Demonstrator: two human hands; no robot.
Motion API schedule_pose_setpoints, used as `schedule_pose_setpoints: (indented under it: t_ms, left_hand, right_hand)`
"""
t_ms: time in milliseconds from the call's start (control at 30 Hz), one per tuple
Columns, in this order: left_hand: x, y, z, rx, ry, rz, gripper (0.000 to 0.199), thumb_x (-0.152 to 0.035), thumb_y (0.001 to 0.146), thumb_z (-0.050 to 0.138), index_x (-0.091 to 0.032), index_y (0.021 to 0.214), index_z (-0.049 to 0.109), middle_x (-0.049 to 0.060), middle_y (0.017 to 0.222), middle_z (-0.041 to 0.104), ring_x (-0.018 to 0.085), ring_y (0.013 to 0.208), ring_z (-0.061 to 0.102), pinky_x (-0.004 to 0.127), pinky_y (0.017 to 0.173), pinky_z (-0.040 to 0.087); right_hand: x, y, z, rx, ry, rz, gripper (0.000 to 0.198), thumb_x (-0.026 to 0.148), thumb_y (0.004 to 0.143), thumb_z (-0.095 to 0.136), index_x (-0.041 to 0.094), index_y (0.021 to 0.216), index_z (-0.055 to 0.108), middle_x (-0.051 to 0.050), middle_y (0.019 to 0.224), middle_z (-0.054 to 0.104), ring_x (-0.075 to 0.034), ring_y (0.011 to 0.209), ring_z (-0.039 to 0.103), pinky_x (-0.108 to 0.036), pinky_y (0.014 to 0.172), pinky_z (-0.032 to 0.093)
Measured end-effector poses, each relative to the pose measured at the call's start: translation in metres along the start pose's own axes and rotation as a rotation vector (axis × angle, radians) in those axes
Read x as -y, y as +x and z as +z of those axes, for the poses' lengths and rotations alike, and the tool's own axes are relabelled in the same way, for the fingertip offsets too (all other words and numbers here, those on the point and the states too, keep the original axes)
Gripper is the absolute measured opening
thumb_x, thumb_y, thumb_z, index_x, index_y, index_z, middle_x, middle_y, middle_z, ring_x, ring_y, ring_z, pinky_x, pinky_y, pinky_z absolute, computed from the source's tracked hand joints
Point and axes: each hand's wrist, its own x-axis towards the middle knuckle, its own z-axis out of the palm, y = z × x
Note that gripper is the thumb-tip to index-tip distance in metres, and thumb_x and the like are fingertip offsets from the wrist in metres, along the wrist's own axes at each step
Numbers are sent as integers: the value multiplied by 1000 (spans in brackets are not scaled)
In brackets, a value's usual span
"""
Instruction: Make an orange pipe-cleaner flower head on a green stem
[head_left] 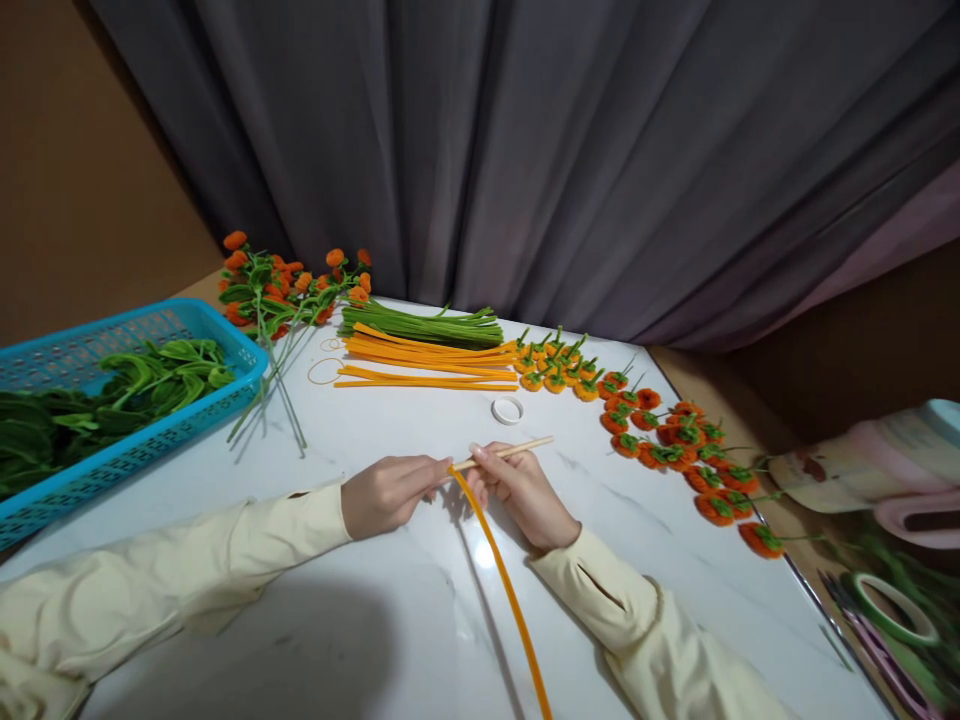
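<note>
My right hand (529, 495) is closed around a thin wooden stick (532, 446), which points up to the right. At the stick's left end, the fingertips of my left hand (390, 493) pinch an orange pipe cleaner (501, 570) against it. From there the pipe cleaner curves down toward the bottom edge of the view. Just beyond my hands lies a white ring (508, 410). Farther back are loose orange pipe cleaners (427, 378) and a bundle of green pipe cleaners (420, 325). The fingers under the stick are partly hidden.
A blue basket (217, 395) of green leaves stands left, near orange flowers on stems (277, 280). Small yellow flower heads (555, 378) and orange ones (686, 435) line the right side. Beyond the table's right edge are a tumbler (847, 465), green tape (896, 608) and pink-handled scissors (885, 655).
</note>
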Motion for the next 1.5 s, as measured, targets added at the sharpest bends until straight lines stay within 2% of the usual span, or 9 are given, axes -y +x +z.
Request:
schedule_pose_setpoints:
  t_ms: [133,300,367,533,700,833,1000,1133,1500]
  left_hand:
    - [-1,0,-1,26,10,-38,33,-7,86,39,-11,118,48,7,72,65,13,62,61,21,61,51]
    - [-5,1,-1,69,-7,-227,23,-16,90,39,-13,105,56,4,67,63,10,56,59,20,60,50]
    - [-6,2,-1,75,3,-261,23,-16,90,38,-13,103,56,4,70,64,10,56,59,19,61,50]
    - [-7,2,-1,98,100,-183,22,-14,90,38,-12,105,54,5,74,64,12,62,60,20,63,49]
    - [-6,3,-1,134,68,-146,23,-15,91,35,-12,103,54,5,71,63,12,62,59,21,61,48]
    - [-6,2,-2,166,32,-178,24,-17,91,34,-14,103,55,4,71,62,12,61,58,21,60,47]
    - [-6,1,-2,191,-59,-261,24,-18,91,35,-14,102,55,0,61,56,9,52,53,18,56,44]
    - [-7,2,-2,195,-115,-323,24,-20,91,36,-15,102,57,0,61,58,9,51,54,18,56,46]
    - [-7,1,-3,196,-109,-308,24,-19,91,36,-14,101,57,1,60,58,9,51,53,18,56,46]
  right_hand:
    - [0,0,0,4,-8,-5,31,38,78,62,11,63,58,-3,55,62,-8,44,54,-16,42,41]
    - [2,1,1,26,-30,15,35,43,80,57,11,68,59,-3,57,62,-7,45,55,-17,44,43]
    - [2,1,2,60,-35,26,34,44,80,56,11,73,59,-4,61,64,-9,48,58,-19,47,46]
    - [1,1,4,127,2,23,27,34,74,67,14,84,52,-3,68,66,-13,57,63,-26,57,51]
    - [-3,0,6,94,47,22,32,26,67,73,16,85,48,-1,68,66,-11,56,63,-20,51,49]
    - [-4,0,6,77,46,16,32,25,66,74,16,83,48,0,65,65,-10,53,62,-19,51,50]
    - [-3,-1,6,61,42,7,29,24,66,73,16,82,50,1,63,64,-9,51,61,-19,50,49]
    - [-2,-2,6,56,39,9,29,24,65,74,16,81,51,1,62,64,-9,50,60,-19,49,49]
    - [-2,-2,6,57,48,18,31,24,65,74,16,82,50,1,64,65,-9,50,60,-20,50,49]
